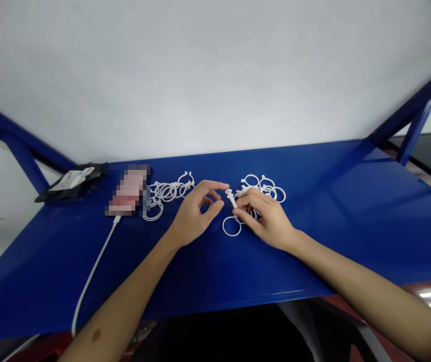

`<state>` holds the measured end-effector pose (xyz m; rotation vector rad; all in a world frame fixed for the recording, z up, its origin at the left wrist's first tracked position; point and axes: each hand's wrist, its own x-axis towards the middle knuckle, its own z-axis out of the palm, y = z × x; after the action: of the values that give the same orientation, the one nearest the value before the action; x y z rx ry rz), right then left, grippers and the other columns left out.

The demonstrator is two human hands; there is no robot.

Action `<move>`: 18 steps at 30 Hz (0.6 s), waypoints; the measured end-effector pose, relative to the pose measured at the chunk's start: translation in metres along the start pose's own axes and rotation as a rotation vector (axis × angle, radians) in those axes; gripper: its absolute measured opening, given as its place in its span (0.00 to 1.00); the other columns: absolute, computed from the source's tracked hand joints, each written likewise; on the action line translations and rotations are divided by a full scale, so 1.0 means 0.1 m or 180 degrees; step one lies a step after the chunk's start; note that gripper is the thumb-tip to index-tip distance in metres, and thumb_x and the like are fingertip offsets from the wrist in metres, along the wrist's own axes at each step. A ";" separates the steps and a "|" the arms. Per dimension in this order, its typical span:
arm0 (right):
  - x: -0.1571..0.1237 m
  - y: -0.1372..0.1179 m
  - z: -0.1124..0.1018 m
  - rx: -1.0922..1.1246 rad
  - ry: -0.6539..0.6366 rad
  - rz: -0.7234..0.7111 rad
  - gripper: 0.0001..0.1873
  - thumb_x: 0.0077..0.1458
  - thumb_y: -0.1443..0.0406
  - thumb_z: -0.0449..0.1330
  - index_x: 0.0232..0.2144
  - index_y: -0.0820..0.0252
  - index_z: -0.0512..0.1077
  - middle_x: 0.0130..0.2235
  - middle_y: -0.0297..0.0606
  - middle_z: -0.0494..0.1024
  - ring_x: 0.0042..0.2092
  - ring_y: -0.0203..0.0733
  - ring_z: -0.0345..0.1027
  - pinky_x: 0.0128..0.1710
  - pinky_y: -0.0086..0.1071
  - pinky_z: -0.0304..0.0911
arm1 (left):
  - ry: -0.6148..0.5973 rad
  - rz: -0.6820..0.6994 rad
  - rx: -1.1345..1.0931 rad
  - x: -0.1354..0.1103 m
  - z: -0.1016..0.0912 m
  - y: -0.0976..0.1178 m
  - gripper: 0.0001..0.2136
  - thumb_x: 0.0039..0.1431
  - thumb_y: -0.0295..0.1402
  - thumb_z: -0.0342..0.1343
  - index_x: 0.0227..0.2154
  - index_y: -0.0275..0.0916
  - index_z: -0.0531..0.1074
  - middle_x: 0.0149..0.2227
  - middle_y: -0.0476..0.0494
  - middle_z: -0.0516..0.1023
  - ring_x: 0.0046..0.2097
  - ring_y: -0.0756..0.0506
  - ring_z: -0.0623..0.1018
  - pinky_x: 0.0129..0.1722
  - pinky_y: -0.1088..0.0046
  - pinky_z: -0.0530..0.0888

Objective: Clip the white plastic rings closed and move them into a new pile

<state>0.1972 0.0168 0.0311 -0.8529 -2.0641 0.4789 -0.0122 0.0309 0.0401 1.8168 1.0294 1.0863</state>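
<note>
My right hand (270, 218) is closed, with thumb and fingers pinching a white plastic curtain ring (232, 199) that appears nearly edge-on, its knobbed end pointing up and to the left. Facing it, my left hand (194, 212) has its thumb and index finger spread around a gap, with the index fingertip close beside that knobbed end. Under and behind the right hand lies a loose pile of white rings (280, 195), partly hidden by the fingers. One separate ring (232, 236) rests in front of the pile. Left of my left hand is another cluster of white rings (168, 192), some with small ball ends.
A blurred-out phone (127, 191) lies at the left, with a white cable (93, 271) running over the front edge of the blue table (336, 201). Beyond it sits a black package (72, 182) with a white label. Blue metal braces stand at both sides before a pale wall.
</note>
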 end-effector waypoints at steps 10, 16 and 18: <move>-0.01 -0.02 0.00 -0.0225 0.0003 -0.0237 0.05 0.64 0.61 0.59 0.38 0.56 0.73 0.38 0.40 0.74 0.41 0.42 0.71 0.40 0.37 0.70 | 0.0389 0.0343 0.0553 -0.02 0.06 0.02 0.06 0.61 0.39 0.62 0.34 0.42 0.75 0.34 0.50 0.78 0.33 0.51 0.75 0.35 0.74 0.73; 0.02 -0.06 -0.07 -0.0122 0.0248 0.0245 0.13 0.66 0.61 0.57 0.52 0.56 0.70 0.49 0.44 0.78 0.50 0.46 0.72 0.49 0.44 0.69 | 0.0183 0.0263 -0.0104 -0.02 0.04 0.01 0.09 0.60 0.42 0.63 0.34 0.43 0.75 0.34 0.49 0.78 0.34 0.50 0.76 0.36 0.73 0.73; 0.02 -0.07 -0.07 0.0141 0.0154 0.0489 0.13 0.66 0.61 0.57 0.51 0.56 0.70 0.43 0.41 0.80 0.43 0.43 0.75 0.43 0.38 0.71 | 0.0111 0.0200 -0.0305 -0.03 0.04 -0.01 0.10 0.59 0.43 0.63 0.34 0.43 0.76 0.33 0.49 0.79 0.34 0.50 0.76 0.36 0.73 0.73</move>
<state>0.1995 0.0136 0.0406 -0.9917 -1.9455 0.5795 -0.0095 0.0279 0.0374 1.7692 0.9297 1.1888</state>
